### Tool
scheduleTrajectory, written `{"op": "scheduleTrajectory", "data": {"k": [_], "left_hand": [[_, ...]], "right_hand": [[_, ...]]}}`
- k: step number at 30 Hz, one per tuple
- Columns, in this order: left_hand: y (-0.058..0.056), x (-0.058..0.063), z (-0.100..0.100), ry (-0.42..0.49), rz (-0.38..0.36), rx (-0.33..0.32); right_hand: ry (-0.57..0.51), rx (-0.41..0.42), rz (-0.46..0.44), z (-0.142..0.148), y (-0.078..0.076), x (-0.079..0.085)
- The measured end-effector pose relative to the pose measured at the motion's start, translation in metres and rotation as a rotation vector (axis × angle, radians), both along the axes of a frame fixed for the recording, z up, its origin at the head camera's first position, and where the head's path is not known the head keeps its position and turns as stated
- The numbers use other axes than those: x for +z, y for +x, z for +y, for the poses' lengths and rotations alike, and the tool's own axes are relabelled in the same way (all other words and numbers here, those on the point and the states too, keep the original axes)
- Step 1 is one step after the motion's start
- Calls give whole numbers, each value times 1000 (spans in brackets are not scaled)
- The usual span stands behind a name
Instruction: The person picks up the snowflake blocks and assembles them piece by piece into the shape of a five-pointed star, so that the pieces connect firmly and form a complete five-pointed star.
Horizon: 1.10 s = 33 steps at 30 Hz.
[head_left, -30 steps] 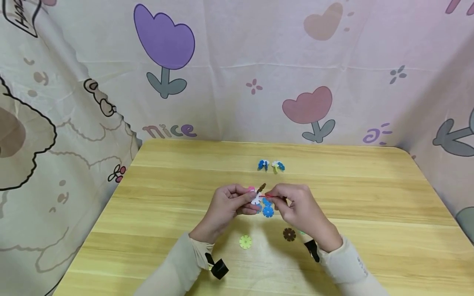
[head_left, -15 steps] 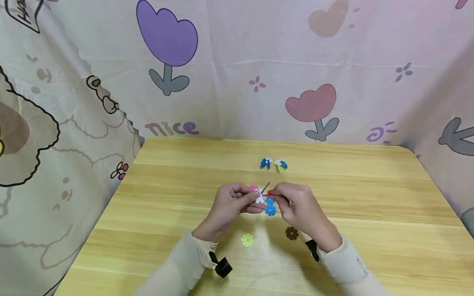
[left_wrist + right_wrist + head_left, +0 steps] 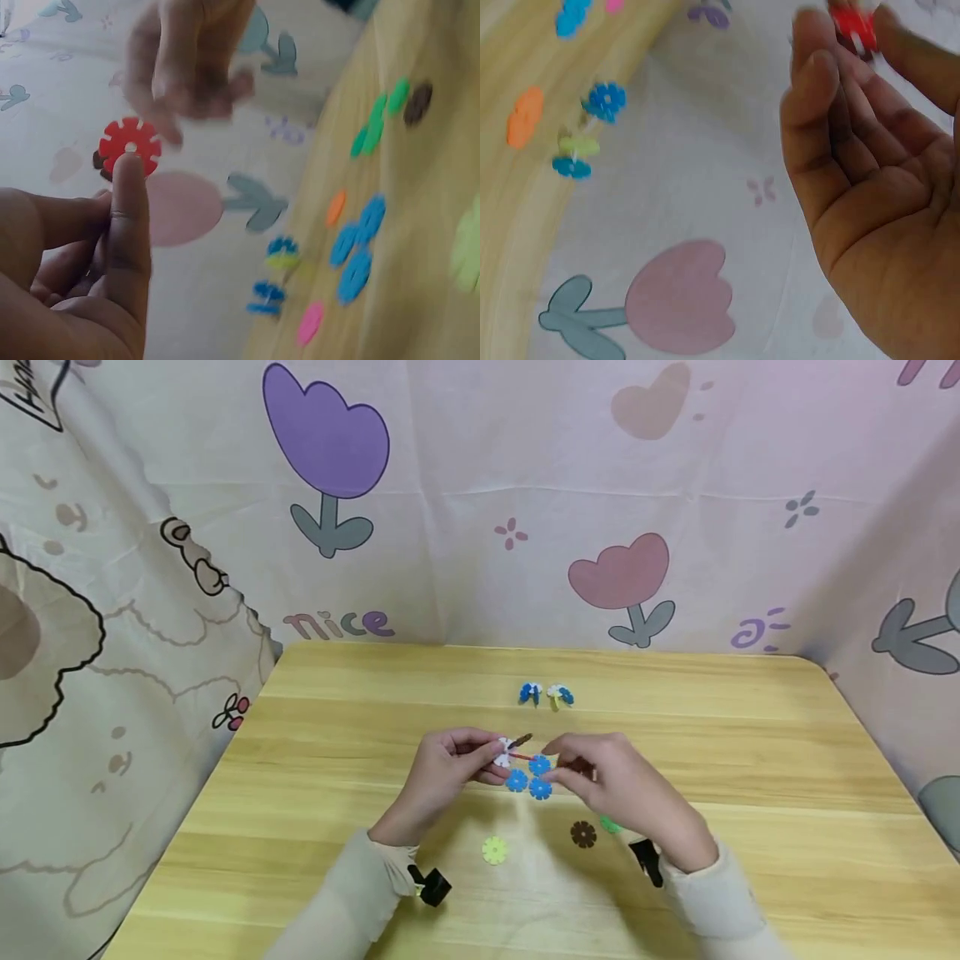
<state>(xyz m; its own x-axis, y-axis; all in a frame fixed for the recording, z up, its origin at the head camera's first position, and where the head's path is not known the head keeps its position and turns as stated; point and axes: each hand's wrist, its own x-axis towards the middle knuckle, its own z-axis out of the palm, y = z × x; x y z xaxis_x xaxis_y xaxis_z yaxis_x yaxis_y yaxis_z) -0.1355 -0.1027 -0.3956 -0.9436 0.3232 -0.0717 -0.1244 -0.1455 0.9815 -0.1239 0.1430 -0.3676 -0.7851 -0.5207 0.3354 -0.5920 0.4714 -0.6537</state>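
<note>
My left hand [image 3: 450,777] pinches a white notched disc [image 3: 501,755]. A red notched disc [image 3: 519,757] and a brown notched disc [image 3: 522,740] stick out from the white one. In the left wrist view, the red disc [image 3: 129,142] faces the camera above the left thumb, with a bit of brown behind it. My right hand [image 3: 622,789] is just right of this piece, thumb and fingers spread and holding nothing; it looks blurred in the left wrist view. Beneath the hands, several blue notched discs [image 3: 540,788] lie on the table.
Two small joined disc pieces, one blue and white [image 3: 530,693], one with yellow [image 3: 560,695], stand farther back. Nearer lie a yellow-green disc [image 3: 495,850], a brown disc [image 3: 583,834] and green discs [image 3: 375,124]. Orange [image 3: 336,208] and pink discs [image 3: 310,322] also lie on the table.
My right hand has let go of the red disc and drawn off to the right. My left hand has shifted a little left with the joined discs, uncovering more blue discs.
</note>
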Motion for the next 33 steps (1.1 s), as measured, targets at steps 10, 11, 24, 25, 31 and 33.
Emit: {"op": "scheduleTrajectory", "data": {"k": [10, 11, 24, 25, 31, 33], "left_hand": [[-2, -8, -3, -150, 125, -53], [-1, -8, -2, -159, 130, -52], [-5, -11, -2, -364, 165, -91], [-6, -12, -2, -430, 174, -111], [-1, -22, -4, -749, 261, -342], [2, -23, -4, -795, 278, -390]], "right_hand": [[-20, 46, 45, -13, -3, -6], [-23, 50, 48, -15, -3, -6], [95, -85, 64, 3, -13, -10], [92, -129, 34, 11, -17, -11], [114, -395, -84, 52, -48, -26], [120, -428, -112, 59, -56, -29]]}}
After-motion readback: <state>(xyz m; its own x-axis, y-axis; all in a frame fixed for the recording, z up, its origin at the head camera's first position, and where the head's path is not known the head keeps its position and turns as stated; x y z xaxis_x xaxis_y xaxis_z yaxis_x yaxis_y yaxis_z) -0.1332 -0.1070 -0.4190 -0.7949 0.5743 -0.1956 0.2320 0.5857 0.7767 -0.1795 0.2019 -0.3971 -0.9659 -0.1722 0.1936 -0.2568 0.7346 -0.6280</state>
